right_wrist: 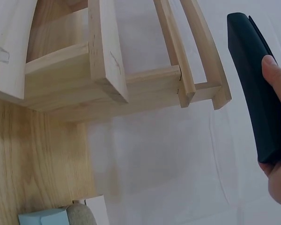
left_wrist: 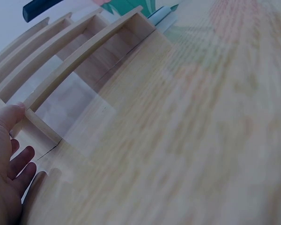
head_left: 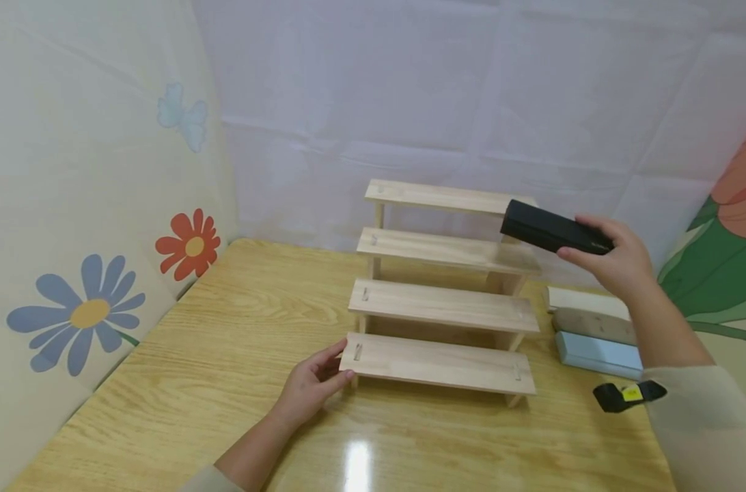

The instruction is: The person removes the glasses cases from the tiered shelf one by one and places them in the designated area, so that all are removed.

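Observation:
A stepped wooden display stand [head_left: 443, 304] with several bare tiers stands on the table. At the left end of its lowest tier, my left hand [head_left: 311, 384] holds the board between thumb and index finger; in the left wrist view the thumb [left_wrist: 8, 115] lies against the wood and the other fingers hang below. My right hand [head_left: 619, 263] grips one end of a black glasses case [head_left: 548, 227], raised in front of the top tier's right end. In the right wrist view the case [right_wrist: 255, 89] is apart from the stand.
Right of the stand, a light blue case [head_left: 597, 354], a brown case [head_left: 594, 326] and a white case [head_left: 585, 301] lie side by side on the wood-grain table [head_left: 274, 301]. White cloth [head_left: 361, 82] hangs behind, and flower-printed cloth [head_left: 59, 205] borders the left.

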`<action>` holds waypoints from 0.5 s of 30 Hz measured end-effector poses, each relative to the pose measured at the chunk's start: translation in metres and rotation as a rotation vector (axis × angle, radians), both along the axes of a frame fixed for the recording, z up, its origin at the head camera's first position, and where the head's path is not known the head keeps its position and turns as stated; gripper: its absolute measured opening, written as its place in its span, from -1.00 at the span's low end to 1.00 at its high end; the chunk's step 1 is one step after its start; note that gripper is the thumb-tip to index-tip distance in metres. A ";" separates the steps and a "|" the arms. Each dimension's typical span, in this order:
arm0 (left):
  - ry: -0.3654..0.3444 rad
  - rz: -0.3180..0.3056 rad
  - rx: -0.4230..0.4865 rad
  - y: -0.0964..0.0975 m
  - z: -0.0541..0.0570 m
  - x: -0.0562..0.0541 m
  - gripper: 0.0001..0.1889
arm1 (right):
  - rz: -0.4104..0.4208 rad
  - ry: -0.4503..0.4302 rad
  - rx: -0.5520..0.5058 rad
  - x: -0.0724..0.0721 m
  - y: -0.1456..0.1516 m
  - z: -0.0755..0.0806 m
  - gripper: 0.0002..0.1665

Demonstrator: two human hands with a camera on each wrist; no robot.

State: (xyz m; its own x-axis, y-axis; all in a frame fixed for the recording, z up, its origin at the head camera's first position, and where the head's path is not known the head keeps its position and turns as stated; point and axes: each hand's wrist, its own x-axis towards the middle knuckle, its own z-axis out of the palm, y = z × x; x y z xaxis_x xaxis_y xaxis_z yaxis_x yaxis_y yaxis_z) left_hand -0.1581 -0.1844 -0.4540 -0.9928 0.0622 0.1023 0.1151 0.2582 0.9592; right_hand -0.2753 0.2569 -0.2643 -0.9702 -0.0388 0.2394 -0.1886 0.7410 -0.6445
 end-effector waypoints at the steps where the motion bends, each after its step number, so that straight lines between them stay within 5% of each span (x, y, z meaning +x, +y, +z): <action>1: 0.004 -0.001 -0.002 0.000 0.000 0.000 -0.38 | 0.000 -0.003 -0.002 0.000 0.002 -0.001 -0.02; 15: 0.005 0.017 -0.010 0.000 -0.004 -0.001 -0.38 | -0.027 -0.019 0.023 0.016 0.021 -0.014 -0.03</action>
State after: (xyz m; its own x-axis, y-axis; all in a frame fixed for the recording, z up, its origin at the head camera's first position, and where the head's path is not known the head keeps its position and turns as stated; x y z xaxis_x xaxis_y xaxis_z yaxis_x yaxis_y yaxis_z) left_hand -0.1593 -0.1844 -0.4582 -0.9932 0.0469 0.1063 0.1151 0.2699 0.9560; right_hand -0.2596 0.2784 -0.2779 -0.9754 -0.0182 0.2198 -0.1564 0.7600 -0.6308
